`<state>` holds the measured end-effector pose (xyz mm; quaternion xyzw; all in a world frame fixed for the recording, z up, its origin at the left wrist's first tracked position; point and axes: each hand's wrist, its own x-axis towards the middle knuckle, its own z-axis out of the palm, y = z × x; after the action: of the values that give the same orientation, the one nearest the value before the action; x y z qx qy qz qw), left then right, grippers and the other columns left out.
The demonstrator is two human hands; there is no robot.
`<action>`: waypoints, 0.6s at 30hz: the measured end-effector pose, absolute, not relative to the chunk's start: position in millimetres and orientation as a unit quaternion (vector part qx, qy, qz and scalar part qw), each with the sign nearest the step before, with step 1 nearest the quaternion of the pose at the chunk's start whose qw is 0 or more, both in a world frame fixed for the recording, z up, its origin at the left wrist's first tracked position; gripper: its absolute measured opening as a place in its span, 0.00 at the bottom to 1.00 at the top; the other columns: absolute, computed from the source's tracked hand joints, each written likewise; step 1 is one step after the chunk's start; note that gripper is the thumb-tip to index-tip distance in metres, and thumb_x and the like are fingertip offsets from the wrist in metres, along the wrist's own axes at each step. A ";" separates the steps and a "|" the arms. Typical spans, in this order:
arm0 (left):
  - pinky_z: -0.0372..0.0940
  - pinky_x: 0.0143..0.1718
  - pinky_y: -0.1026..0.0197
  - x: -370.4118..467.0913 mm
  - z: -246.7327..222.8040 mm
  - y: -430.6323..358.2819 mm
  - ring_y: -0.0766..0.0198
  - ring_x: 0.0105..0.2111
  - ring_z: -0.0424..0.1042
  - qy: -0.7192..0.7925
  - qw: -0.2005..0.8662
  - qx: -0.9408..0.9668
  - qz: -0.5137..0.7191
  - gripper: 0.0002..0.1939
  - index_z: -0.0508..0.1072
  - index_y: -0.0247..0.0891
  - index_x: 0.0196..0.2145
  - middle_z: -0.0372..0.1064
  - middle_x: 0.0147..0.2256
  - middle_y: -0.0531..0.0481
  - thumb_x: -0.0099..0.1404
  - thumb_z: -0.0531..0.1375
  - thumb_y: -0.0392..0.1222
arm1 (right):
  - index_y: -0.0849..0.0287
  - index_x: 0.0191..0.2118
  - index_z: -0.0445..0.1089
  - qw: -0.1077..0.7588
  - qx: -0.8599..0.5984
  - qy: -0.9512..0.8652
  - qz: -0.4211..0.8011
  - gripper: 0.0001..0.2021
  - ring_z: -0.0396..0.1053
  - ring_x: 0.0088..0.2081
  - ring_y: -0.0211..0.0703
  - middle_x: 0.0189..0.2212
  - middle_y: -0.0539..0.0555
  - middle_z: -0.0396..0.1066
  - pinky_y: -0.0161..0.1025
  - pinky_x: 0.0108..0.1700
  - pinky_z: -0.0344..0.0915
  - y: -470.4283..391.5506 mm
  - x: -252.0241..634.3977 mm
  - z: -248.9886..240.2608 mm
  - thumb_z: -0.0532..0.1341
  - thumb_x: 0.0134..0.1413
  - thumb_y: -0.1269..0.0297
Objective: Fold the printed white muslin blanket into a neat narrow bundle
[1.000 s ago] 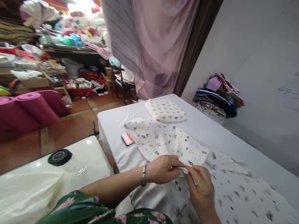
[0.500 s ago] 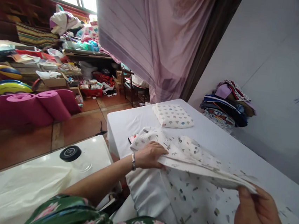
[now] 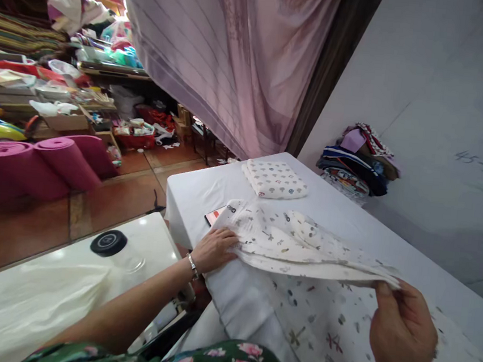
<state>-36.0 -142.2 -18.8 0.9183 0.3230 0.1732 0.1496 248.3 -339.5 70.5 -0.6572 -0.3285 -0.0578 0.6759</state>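
Note:
A thin white cloth (image 3: 270,235) printed with small grey and brown motifs lies bunched on the table, its near part hanging over the front edge. My right hand (image 3: 407,328) pinches the cloth's folded edge between thumb and fingers at the right, lifting it taut. At the left end of that edge, my left hand (image 3: 215,251), with a bracelet at the wrist, is closed on the fabric; its fingertips are partly hidden. Beyond lies a folded white cloth (image 3: 276,180) with a mushroom-like print. A phone-like flat thing (image 3: 213,215) peeks out from under the printed cloth.
The white-covered table (image 3: 193,193) runs from centre to right. A lower white surface (image 3: 151,232) at left carries a clear jar with a black lid (image 3: 108,243) and a pale plastic sheet (image 3: 41,304). Folded clothes (image 3: 354,163) are piled by the wall; pink rolled mats (image 3: 63,167) stand left.
My left hand has slid left along the cloth's edge to its end. My right hand has shifted slightly left and still holds its end. The camera view has turned a little right.

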 end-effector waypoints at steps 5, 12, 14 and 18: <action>0.59 0.49 0.55 -46.5 -8.6 -126.5 0.57 0.46 0.66 0.392 0.126 0.896 0.163 0.17 0.72 0.39 0.42 0.70 0.43 0.46 0.56 0.52 0.31 | 0.59 0.39 0.70 0.690 -0.644 -0.329 -0.042 0.15 0.66 0.35 0.42 0.33 0.53 0.69 0.41 0.39 0.62 -338.0 266.6 78.1 0.65 0.47 0.55; 0.60 0.36 0.63 -65.7 7.3 -116.2 0.62 0.34 0.68 0.369 0.265 0.883 0.116 0.08 0.71 0.39 0.32 0.70 0.32 0.52 0.54 0.56 0.42 | 0.58 0.37 0.70 0.657 -0.646 -0.388 -0.009 0.14 0.66 0.32 0.40 0.31 0.51 0.69 0.37 0.33 0.62 -319.3 285.4 101.5 0.64 0.48 0.53; 0.59 0.31 0.65 -68.4 8.8 -115.8 0.65 0.29 0.65 0.373 0.307 0.869 0.107 0.08 0.70 0.38 0.29 0.67 0.27 0.54 0.54 0.58 0.45 | 0.57 0.36 0.70 0.651 -0.648 -0.394 0.023 0.14 0.66 0.32 0.41 0.31 0.51 0.70 0.37 0.33 0.63 -308.9 292.0 107.5 0.64 0.48 0.53; 0.51 0.20 0.68 -72.5 23.5 -111.7 0.72 0.19 0.54 0.395 0.445 0.796 0.107 0.16 0.66 0.37 0.28 0.54 0.19 0.60 0.51 0.60 0.53 | 0.57 0.34 0.70 0.669 -0.627 -0.394 0.062 0.14 0.66 0.31 0.39 0.28 0.49 0.69 0.37 0.35 0.64 -280.4 313.8 130.7 0.65 0.44 0.53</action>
<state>-72.5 -111.7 23.5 0.7963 0.3949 0.1075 0.4454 313.8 -280.4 130.7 -0.6270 -0.3943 0.0618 0.6690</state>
